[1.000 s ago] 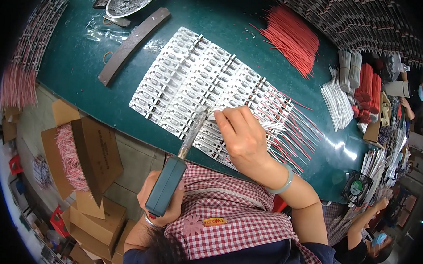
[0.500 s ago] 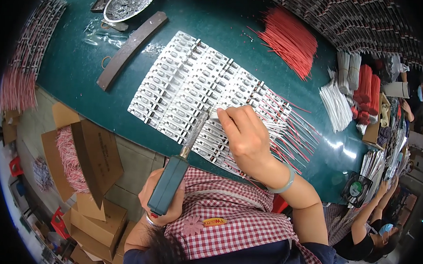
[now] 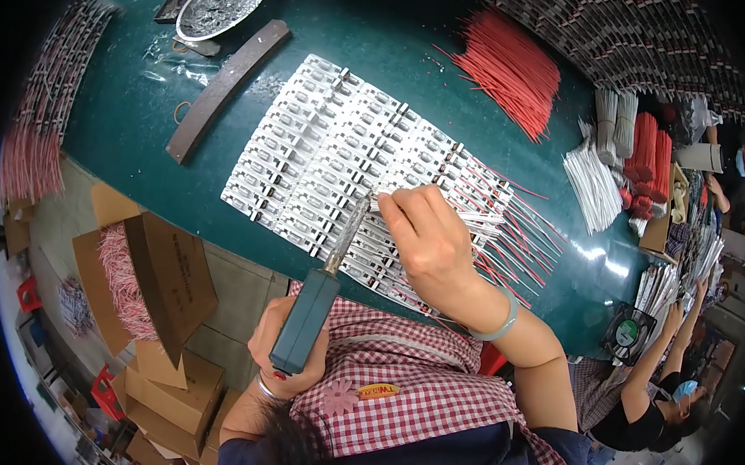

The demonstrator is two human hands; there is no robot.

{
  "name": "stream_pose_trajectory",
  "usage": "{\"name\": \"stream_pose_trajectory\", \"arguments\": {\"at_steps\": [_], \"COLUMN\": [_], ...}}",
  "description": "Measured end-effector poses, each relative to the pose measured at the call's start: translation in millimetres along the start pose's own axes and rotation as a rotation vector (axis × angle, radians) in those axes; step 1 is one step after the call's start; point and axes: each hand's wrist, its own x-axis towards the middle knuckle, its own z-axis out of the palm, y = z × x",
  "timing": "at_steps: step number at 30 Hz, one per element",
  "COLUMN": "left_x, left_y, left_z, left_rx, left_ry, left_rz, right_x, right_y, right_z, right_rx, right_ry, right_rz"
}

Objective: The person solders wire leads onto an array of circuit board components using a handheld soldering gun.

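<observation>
My left hand (image 3: 278,345) is wrapped round the green handle of a soldering iron (image 3: 306,321). Its metal shaft points up and away, with the tip at rows of white plastic holders (image 3: 326,160) with metal contacts, laid side by side on the table. My right hand (image 3: 434,248) hovers over the holders' right part, thumb and index finger pinched close beside the iron's tip. White wires (image 3: 488,221) run out from under this hand; their pinched ends are mostly hidden by the fingers. Red and white wires (image 3: 526,239) trail from the right-hand row.
On the green table (image 3: 153,115) lie a curved brown bar (image 3: 229,89), a silver dish (image 3: 222,8), loose red wires (image 3: 508,72) and white wire bundles (image 3: 592,188). A small fan (image 3: 628,333) stands right, near a co-worker (image 3: 655,419). Cardboard boxes (image 3: 171,274) stand lower left.
The soldering iron's handle has shifted slightly up and right with my left hand. My right hand has barely moved. At the right, the co-worker's arms have moved up.
</observation>
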Motion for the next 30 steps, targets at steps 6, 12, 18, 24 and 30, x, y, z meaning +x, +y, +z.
{"name": "stream_pose_trajectory", "arguments": {"at_steps": [6, 12, 18, 24, 30], "left_x": [-9.5, -21.0, -9.9, 4.0, 8.0], "left_y": [-5.6, -14.8, -8.4, -1.6, -2.4], "left_z": [-0.5, -2.0, -1.6, 0.5, 1.9], "left_rx": [0.023, 0.031, 0.026, 0.026, 0.026], "left_ry": [-0.003, -0.025, -0.009, 0.011, -0.019], "left_rz": [0.006, -0.031, -0.002, 0.025, 0.035], "right_x": [-0.9, 1.1, 2.7, 2.9, 5.0], "right_y": [-0.6, -3.0, 1.8, 6.9, 7.1], "right_z": [-0.5, -3.4, -10.7, -5.9, -6.4], "right_rx": [-0.011, -0.002, -0.023, -0.026, -0.020], "right_ry": [-0.016, -0.035, 0.027, 0.003, -0.008], "right_rz": [0.005, 0.021, 0.028, 0.033, 0.026]}}
